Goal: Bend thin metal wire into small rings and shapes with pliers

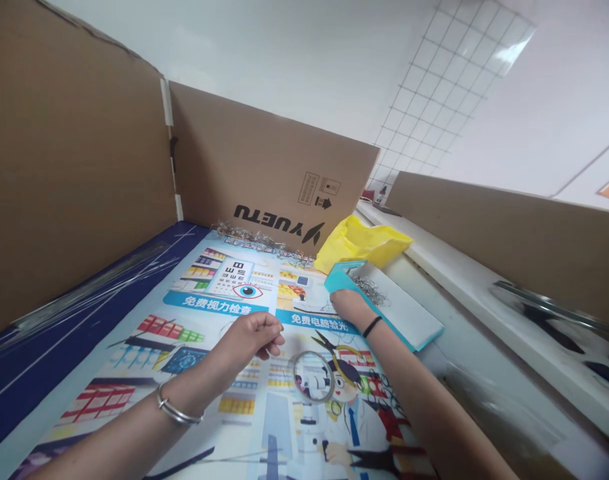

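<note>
My left hand (254, 335), with a metal bangle at its wrist, hovers over a printed poster (279, 373), thumb and fingers pinched together. Whatever is between those fingertips is too small to make out. At the near left edge of an open teal-and-white box (409, 313), my right hand (351, 308) has its fingers curled; their tips are hidden. Thin tangled wire pieces (367, 287) lie inside that box. A round clear ring-like dish (313, 377) sits on the poster between my forearms. Beside it is a dark pointed piece (327, 343), its kind unclear.
Cardboard panels (264, 153) wall off the left and back. A row of tangled wire bits (259, 235) runs along the back panel's foot. Behind the box lies a yellow bag (364, 240). Long clear strips (89, 293) rest at left; a white ledge (464, 287) borders the right.
</note>
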`<state>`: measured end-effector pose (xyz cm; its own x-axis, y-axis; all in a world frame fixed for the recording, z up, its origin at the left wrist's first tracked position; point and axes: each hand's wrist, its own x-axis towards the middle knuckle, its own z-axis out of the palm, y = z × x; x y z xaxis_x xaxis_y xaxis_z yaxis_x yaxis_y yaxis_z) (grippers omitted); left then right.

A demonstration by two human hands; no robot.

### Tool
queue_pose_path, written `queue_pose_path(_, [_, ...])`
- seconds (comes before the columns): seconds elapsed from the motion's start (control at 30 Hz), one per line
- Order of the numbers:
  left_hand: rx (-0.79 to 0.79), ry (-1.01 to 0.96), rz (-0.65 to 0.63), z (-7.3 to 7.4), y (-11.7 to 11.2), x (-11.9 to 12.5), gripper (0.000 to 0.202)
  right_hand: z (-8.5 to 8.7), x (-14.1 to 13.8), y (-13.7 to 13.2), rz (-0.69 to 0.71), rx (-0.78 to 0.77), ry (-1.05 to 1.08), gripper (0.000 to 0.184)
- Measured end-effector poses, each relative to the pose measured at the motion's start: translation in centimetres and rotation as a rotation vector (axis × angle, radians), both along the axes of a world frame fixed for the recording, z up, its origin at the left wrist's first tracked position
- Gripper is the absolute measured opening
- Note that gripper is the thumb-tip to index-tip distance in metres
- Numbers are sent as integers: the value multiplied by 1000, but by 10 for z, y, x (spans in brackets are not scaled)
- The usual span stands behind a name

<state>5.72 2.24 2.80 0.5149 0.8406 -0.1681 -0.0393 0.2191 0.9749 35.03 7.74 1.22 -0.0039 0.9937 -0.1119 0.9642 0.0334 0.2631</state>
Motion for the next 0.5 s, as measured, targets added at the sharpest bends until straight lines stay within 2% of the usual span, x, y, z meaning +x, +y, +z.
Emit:
queue_pose_path(0.13, [-19, -20, -19, -3, -1, 1, 30, -6, -6, 0, 101, -91, -32, 31])
queue_pose_path(0.27, [-42, -38, -40, -7, -1, 3, 32, -16, -13, 2, 135, -94, -21, 32])
queue_pose_path(0.4, [-49, -30, -31, -11, 0, 4, 33, -22, -12, 4, 103, -33, 50, 33])
queue_pose_path(0.5, [-59, -34, -46, -13, 0, 4, 32, -21, -4, 5, 29, 65, 151, 32])
